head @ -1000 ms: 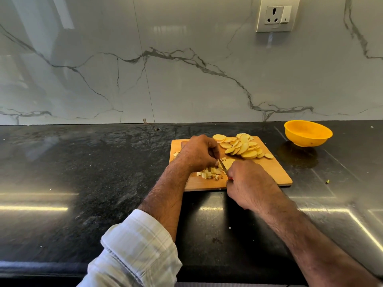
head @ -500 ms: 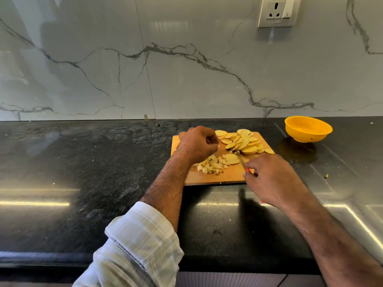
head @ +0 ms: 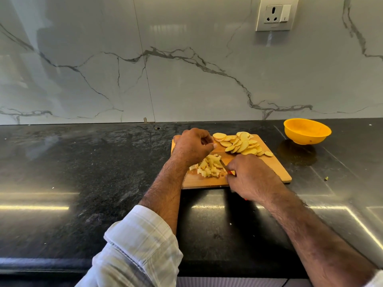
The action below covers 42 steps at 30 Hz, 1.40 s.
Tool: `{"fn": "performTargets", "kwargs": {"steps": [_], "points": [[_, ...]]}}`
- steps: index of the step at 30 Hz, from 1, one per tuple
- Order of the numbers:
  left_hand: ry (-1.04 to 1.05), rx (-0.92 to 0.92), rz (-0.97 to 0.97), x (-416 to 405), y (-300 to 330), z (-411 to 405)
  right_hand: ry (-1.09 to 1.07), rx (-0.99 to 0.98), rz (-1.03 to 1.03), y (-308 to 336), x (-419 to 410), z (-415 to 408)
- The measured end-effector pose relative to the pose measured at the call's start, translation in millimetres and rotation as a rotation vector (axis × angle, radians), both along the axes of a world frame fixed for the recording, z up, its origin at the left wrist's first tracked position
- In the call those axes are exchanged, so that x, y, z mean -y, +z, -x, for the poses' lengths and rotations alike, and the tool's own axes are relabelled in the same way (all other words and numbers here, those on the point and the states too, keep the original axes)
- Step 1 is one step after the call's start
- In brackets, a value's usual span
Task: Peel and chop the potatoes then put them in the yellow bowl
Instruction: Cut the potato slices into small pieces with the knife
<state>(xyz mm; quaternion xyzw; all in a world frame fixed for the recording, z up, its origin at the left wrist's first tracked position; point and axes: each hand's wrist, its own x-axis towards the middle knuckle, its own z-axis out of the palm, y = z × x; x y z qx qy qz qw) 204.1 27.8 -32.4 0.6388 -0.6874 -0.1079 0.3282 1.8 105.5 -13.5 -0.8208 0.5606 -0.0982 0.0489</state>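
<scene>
On board (head: 277, 168), right hand (head: 251, 179) grips knife (head: 223, 163)

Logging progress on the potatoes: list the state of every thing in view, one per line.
Yellow plastic bowl: upright, empty, on the black counter, off the board.
Wooden rectangular cutting board: flat on the counter.
Pale potato slices: heaped, uncut.
Diced potato pieces: piled on the board.
Small knife: held, blade on the board.
Left hand: curled, contents unclear.
Right hand: gripping the knife.

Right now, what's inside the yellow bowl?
The round yellow plastic bowl shows only bare inner wall; its near rim hides the bottom. Sliced potato rounds and diced pieces lie on the wooden cutting board.
</scene>
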Motion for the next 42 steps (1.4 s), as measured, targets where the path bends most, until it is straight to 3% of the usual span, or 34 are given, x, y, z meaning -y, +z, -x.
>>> {"fn": "performTargets", "kwargs": {"steps": [17,22,27,32,39,42], "points": [[0.045,-0.017,0.011,2,2,-10,0.031,0.104,0.008,4,23,7],[0.065,-0.001,0.004,5,4,-10,-0.009,0.052,0.024,-2,23,24],[0.123,-0.052,0.029,-1,6,-17,0.077,0.089,-0.032,0,22,16],[0.123,-0.136,0.011,-1,7,-25,0.019,0.112,0.033,1,26,30],[0.106,-0.163,-0.018,0,6,-27,0.061,0.137,-0.094,2,28,19],[0.099,-0.149,-0.027,1,6,-26,0.005,0.147,-0.015,5,36,13]]}}
